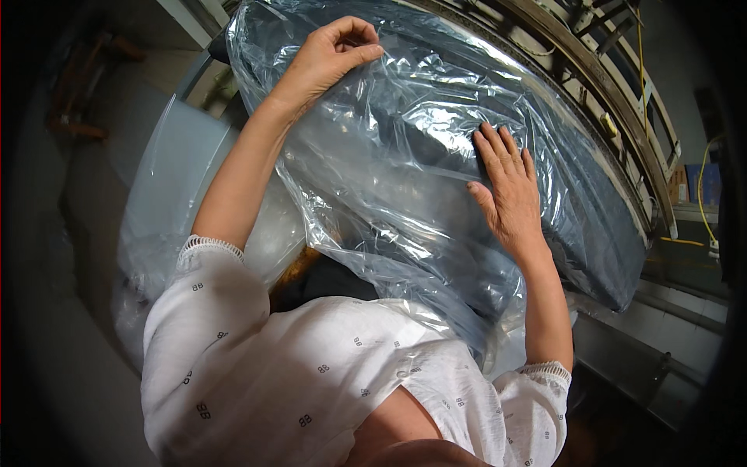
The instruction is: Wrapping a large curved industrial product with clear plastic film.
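A large sheet of clear, shiny plastic film [436, 163] lies in creases over a dark surface in front of me and hangs down toward my body. At its far left part, my left hand [331, 58] is closed in a pinch, thumb against fingers, on the film. Farther right, my right hand [506, 187] rests flat on the film with its fingers stretched out. What lies under the film shows only as dark and smooth.
Beyond the film runs a long metal machine frame [591, 86] with slots and bars. A thin yellow cord [703, 187] hangs at the far right. More pale plastic film [183, 171] drapes down on the left. A brown wooden stool [82, 86] stands on the floor at far left.
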`<state>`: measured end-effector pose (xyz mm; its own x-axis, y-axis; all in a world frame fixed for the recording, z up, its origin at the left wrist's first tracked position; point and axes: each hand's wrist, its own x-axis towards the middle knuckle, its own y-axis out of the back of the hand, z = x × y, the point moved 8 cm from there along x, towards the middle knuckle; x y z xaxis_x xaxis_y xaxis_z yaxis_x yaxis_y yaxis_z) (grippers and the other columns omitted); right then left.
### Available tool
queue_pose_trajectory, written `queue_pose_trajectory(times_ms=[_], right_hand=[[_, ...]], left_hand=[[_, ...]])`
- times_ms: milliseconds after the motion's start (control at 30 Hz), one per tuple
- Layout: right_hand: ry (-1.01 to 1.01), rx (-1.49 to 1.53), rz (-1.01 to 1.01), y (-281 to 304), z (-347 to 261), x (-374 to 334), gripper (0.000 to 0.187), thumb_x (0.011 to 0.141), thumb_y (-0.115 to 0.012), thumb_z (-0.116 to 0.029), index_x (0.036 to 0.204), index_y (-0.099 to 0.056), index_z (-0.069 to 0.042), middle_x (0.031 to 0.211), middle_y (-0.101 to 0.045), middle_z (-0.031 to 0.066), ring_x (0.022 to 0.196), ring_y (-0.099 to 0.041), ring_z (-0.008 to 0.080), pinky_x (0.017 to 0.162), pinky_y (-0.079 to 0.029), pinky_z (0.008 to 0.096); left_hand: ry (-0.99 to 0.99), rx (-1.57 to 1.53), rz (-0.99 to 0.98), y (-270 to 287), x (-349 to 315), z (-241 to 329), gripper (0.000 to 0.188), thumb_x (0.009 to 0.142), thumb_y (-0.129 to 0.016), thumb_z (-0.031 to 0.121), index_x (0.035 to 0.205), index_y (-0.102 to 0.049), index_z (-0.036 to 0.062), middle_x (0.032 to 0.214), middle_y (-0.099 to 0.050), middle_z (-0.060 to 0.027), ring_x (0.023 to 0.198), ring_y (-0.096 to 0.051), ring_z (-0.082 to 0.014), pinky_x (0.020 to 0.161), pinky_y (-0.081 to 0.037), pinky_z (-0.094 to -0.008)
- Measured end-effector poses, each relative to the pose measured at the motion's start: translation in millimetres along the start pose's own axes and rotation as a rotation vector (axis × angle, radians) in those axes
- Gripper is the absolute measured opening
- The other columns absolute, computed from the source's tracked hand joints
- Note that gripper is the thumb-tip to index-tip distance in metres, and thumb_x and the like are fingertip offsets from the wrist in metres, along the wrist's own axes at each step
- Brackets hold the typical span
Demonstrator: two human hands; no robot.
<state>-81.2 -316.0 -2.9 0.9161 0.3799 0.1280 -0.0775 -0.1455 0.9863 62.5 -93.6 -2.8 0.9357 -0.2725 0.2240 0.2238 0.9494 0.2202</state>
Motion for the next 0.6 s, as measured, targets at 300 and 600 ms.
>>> queue_pose_trajectory(times_ms=[300, 600], right_hand=[[-0.028, -0.013, 0.015, -1.7, 0.9, 2.0, 0.064, 0.086, -0.042, -0.049, 0.136, -0.028, -0.011, 0.142, -0.027, 0.0070, 0.131, -0.023, 0.0278, 0.105, -0.017, 0.0473], [-0.053, -0.044, 0.027, -4.1, 1.7, 7.7, 0.070, 0.084, -0.047, -0.048, 0.137, -0.026, -0.007, 0.142, -0.025, 0.0110, 0.131, -0.022, 0.0295, 0.105, -0.017, 0.0463]], left_hand=[[-0.139, -0.021, -0.057, 6.3, 7.9, 17.9, 0.046, 0.070, -0.069, 0.001, 0.113, -0.053, 0.0075, 0.092, -0.048, 0.0018, 0.073, -0.047, -0.0026, 0.067, -0.042, -0.0155], [-0.189, 0.597, 0.045, 25.2, 20.0, -7.5, 0.041, 0.064, -0.074, 0.017, 0.100, -0.059, 0.0060, 0.079, -0.055, -0.0044, 0.070, -0.053, -0.0133, 0.065, -0.045, -0.0254]])
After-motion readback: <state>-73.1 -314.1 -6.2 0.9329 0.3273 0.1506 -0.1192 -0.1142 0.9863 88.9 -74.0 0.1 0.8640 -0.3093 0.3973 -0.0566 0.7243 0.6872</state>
